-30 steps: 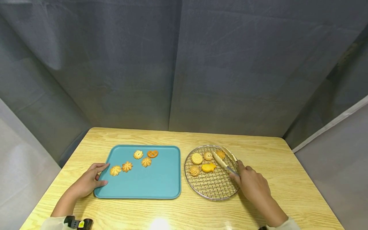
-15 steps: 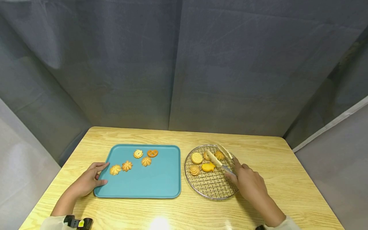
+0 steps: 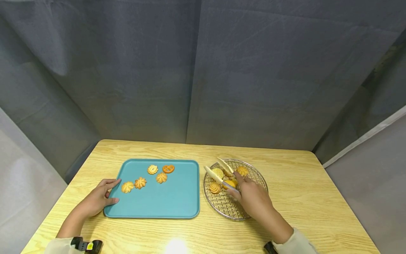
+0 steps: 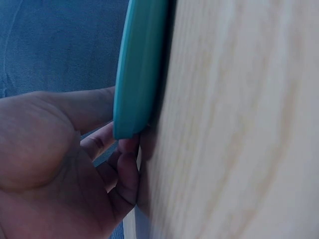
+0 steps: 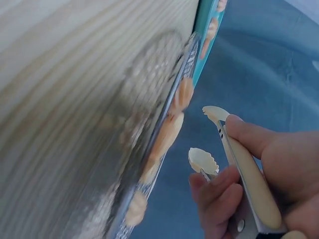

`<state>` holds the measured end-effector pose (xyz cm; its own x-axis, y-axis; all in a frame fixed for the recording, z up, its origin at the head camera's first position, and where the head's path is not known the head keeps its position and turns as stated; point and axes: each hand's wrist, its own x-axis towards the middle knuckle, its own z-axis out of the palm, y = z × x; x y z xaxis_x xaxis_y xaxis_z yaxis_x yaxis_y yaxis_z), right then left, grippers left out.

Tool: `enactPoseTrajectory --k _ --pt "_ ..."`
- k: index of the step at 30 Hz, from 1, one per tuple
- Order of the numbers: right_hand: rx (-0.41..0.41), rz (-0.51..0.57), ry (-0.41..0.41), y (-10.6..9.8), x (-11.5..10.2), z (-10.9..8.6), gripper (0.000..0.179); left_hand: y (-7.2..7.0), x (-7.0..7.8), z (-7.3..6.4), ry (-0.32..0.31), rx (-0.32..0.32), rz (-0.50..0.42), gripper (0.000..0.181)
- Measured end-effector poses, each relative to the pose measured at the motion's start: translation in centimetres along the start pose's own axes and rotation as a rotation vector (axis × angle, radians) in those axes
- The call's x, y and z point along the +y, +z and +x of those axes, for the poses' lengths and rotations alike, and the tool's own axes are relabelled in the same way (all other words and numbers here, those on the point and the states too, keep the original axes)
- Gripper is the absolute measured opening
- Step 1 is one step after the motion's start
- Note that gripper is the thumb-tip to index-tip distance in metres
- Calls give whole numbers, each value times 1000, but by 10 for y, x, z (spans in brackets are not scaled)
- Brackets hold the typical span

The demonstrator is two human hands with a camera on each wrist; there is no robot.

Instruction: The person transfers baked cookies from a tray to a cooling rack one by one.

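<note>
My right hand grips kitchen tongs with cream tips. Their jaws are spread, and nothing shows between them in the right wrist view. They hang above the left part of a round wire rack. On the rack lie a swirl cookie, a fluted cookie, a round yellow cookie and a yellow fish-shaped cookie; tongs and hand partly cover some. My left hand holds the left edge of a teal tray, thumb over the rim, other fingers curled by its underside.
Several cookies lie on the tray, among them a pretzel-shaped one and a flower-shaped one. Tray and rack stand side by side on a wooden table. Grey curtains rise behind the table.
My right hand has carried the spread tongs leftward, from around the fluted cookie at the rack's right to above the round yellow cookie. The left hand and tray have stayed put.
</note>
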<state>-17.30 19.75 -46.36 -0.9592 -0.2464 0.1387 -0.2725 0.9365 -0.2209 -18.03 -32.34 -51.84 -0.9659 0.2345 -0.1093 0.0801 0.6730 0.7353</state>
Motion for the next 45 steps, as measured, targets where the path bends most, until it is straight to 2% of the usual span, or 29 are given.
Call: enactPoseTrajectory --k 19,27,37,45 --pt "-85 66 -81 20 -63 39 74 1 4 1 -9 0 6 77" --pt "-163 81 -63 28 -86 57 77 0 5 -1 -17 -1 -3 76" --pt "-211 36 -65 35 -107 76 77 1 5 -2 -13 7 -10 76" --pt "-202 -38 -97 39 -116 83 76 1 4 -1 -10 6 -6 76"
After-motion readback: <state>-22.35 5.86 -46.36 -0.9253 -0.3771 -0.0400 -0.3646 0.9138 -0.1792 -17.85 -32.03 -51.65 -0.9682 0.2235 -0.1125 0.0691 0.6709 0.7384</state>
